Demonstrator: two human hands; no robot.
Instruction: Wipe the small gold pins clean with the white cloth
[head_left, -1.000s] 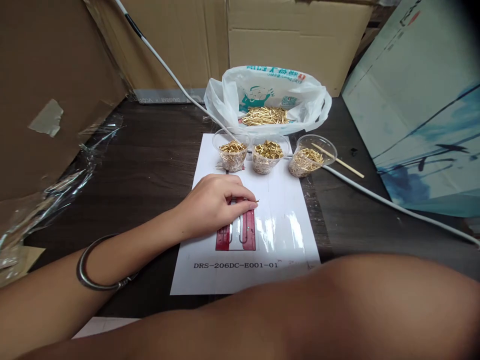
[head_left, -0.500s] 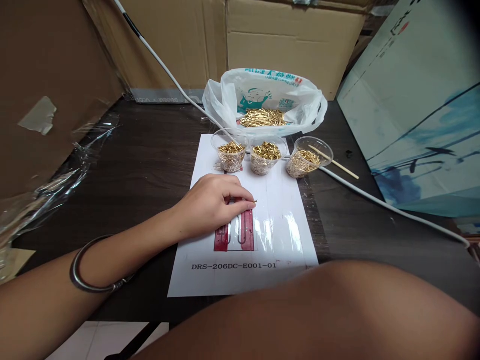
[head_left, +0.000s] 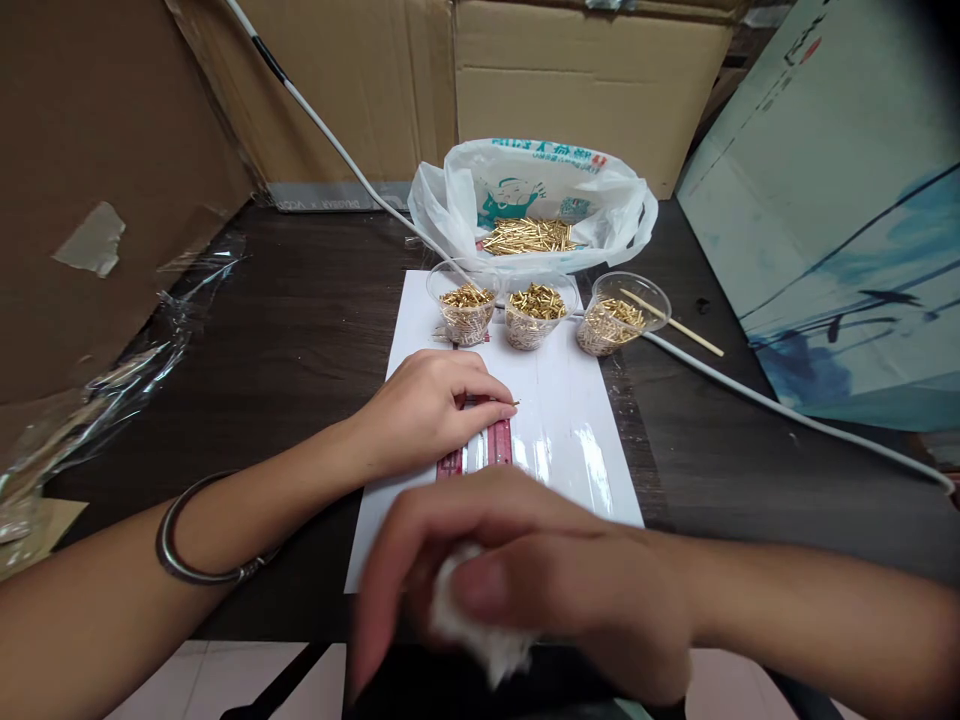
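Resting on the printed white sheet (head_left: 555,375), my left hand (head_left: 435,405) has thumb and forefinger closed on a small gold pin (head_left: 516,403), whose tip sticks out to the right. Under that hand is a red printed picture (head_left: 499,442), partly covered. My right hand (head_left: 577,560), blurred, is close to the camera over the sheet's lower part and the table's front edge. Its fingers curl round a crumpled white tissue (head_left: 480,625). Past my left hand stand three clear plastic cups of small gold pieces: a left cup (head_left: 466,320), a middle cup (head_left: 534,318) and a tilted right cup (head_left: 611,328).
Behind the cups lies an open white plastic bag (head_left: 442,230) with long gold pins (head_left: 529,236) inside. A thin wooden stick (head_left: 694,338) leans out of the right cup. A white cable (head_left: 795,410) crosses the dark table (head_left: 300,330). Cardboard (head_left: 585,100) walls the back.
My right hand has come into view at the bottom centre with the white tissue, where only the arm showed before. My left hand keeps its pinch on the pin. The view shifted slightly.
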